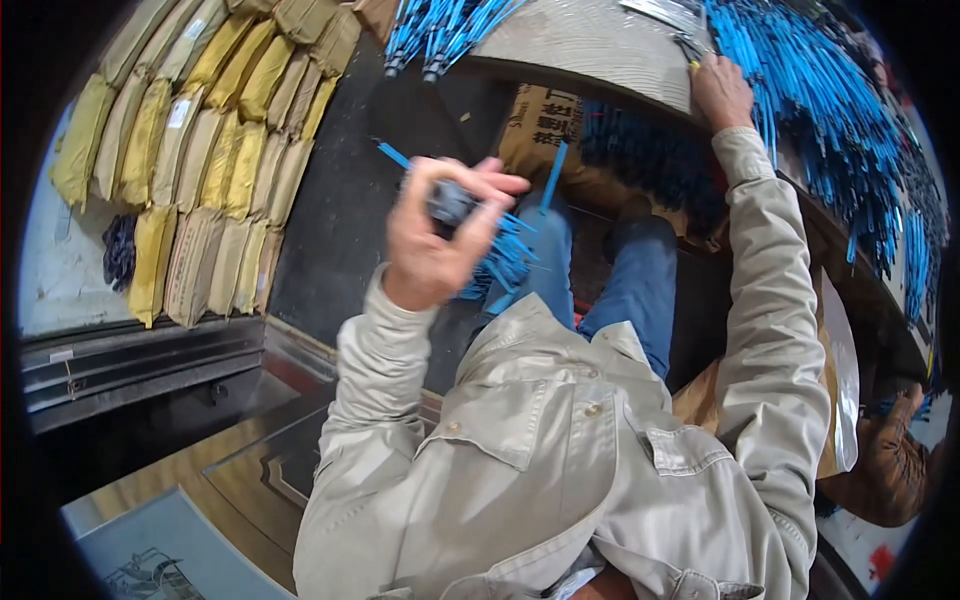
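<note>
My left hand [440, 235] is raised in front of my lap, its fingers curled round a bundle of thin blue wires [505, 258] with dark ends. The dark ends [452, 203] show between thumb and fingers, and the blue lengths hang toward my knees. Over at the table's near edge, my right hand [722, 92] closes on a small yellow-handled tool [692, 58] with dark jaws, like pliers; the fingers partly hide it. Just right of that hand lies a large heap of similar blue wires [820, 120].
More blue bundles [440, 40] lie on the pale tabletop [580, 45]. Under it are a brown printed carton [540, 130] and dark-ended bundles [640, 145]. Yellow and tan wrapped packages [200, 150] are stacked at left. Another person's hand [905, 405] shows at far right.
</note>
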The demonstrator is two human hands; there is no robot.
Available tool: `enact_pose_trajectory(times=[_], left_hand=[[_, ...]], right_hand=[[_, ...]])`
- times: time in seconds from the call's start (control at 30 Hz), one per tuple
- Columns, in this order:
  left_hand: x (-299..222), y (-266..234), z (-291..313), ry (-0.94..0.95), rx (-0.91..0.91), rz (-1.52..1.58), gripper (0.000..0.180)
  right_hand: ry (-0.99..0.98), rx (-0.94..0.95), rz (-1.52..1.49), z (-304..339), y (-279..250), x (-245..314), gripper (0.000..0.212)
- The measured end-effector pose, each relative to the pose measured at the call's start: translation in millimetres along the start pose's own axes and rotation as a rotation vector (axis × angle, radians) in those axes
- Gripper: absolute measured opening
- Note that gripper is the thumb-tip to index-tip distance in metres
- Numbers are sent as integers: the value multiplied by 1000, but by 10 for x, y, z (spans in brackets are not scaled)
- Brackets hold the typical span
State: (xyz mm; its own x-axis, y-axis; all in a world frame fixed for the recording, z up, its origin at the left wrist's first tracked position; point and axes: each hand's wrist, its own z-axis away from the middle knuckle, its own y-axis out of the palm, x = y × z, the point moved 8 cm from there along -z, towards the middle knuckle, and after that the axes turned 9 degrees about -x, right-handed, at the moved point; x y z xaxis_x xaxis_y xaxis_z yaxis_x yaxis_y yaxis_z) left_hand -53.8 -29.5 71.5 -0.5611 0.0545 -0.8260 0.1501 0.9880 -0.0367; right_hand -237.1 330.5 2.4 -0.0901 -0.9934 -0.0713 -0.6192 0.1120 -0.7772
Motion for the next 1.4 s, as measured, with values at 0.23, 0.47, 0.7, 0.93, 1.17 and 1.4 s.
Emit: enact_pose_trajectory(times=[0.23, 0.47, 0.7, 0.93, 1.17, 1.4], left_hand=[[153, 462, 189, -78, 143, 32, 23], [223, 540, 255, -178, 115, -114, 26], [210, 698, 270, -67, 122, -123, 29], [201, 714, 227, -129, 209, -92, 31], [261, 609, 262, -177, 133, -143, 32], [229, 577, 198, -114, 42, -194, 33]], right_hand=[[-25, -195, -274, 62, -513, 183, 32], [-64, 84, -1151, 1309, -1738, 1151, 17], [-81, 353, -1274, 1147, -1938, 1316, 21], [-147, 428, -1545, 1027, -1776, 1511, 21], [-213, 361, -1392, 1026, -1764, 1544, 26], [-423, 201, -420, 1325, -2204, 1382, 40]])
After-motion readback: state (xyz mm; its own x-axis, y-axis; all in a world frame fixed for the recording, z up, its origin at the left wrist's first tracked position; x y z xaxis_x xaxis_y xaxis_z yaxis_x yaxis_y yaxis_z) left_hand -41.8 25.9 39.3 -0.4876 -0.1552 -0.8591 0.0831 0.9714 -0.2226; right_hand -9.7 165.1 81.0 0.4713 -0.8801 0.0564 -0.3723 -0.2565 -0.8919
